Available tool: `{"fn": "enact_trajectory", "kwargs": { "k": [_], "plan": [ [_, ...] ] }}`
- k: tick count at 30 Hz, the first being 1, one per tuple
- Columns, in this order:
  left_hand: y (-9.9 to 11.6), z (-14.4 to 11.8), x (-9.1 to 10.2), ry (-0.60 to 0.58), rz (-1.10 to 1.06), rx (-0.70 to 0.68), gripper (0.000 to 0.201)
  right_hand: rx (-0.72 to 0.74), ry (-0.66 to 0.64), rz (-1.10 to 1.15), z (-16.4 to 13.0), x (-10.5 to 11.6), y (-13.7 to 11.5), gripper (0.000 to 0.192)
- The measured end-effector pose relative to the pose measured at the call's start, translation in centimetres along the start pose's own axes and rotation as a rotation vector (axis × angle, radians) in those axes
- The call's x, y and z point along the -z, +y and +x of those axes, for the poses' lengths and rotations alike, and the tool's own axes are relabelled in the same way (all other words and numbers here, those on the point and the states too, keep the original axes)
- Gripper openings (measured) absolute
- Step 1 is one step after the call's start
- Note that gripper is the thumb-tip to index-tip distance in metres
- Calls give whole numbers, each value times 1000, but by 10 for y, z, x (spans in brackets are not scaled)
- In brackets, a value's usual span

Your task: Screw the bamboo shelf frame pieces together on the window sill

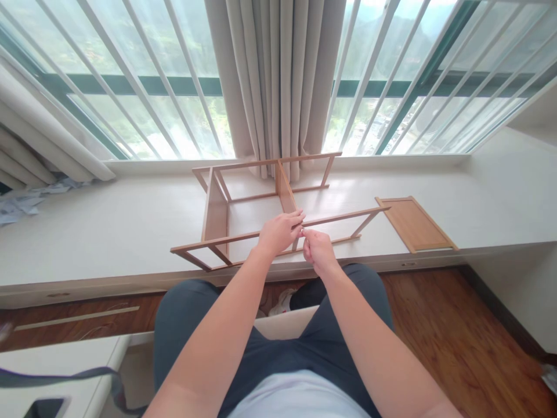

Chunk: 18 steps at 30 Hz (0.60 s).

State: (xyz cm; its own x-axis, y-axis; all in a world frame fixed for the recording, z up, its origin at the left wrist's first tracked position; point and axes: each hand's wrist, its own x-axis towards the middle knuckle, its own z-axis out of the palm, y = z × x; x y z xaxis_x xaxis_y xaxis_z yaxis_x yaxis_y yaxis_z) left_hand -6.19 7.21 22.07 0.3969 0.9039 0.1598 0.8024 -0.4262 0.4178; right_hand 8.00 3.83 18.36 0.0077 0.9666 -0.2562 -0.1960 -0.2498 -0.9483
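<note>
A light wooden frame point(216, 210), made of thin slats with two upright panels, lies on the white window ledge point(87, 232) in front of me. My left hand point(278, 231) grips the frame's near rail where the middle panel meets it. My right hand point(317, 249) is pinched shut right beside it at the same joint; whether it holds a small part is hidden by the fingers.
A separate flat wooden panel point(415, 223) lies on the ledge to the right of the frame. Grey curtains point(278, 81) hang behind it against the barred window. Crumpled paper point(26, 200) lies at far left. Wooden floor point(456, 342) and my knees are below.
</note>
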Motion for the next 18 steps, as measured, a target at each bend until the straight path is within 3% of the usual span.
{"fn": "enact_trajectory", "kwargs": {
  "k": [5,9,13,18],
  "plan": [
    [-2,0,-1,14,2,-22,40,-215,-335,557,4,9,5,16],
    [-2,0,0,5,4,-24,41,-255,-430,782,4,11,10,21],
    [1,0,3,-23,2,-10,42,-246,-443,818,2,8,13,20],
    [4,-1,6,-25,-3,0,41,-223,-382,683,1,8,11,20]
  ]
}}
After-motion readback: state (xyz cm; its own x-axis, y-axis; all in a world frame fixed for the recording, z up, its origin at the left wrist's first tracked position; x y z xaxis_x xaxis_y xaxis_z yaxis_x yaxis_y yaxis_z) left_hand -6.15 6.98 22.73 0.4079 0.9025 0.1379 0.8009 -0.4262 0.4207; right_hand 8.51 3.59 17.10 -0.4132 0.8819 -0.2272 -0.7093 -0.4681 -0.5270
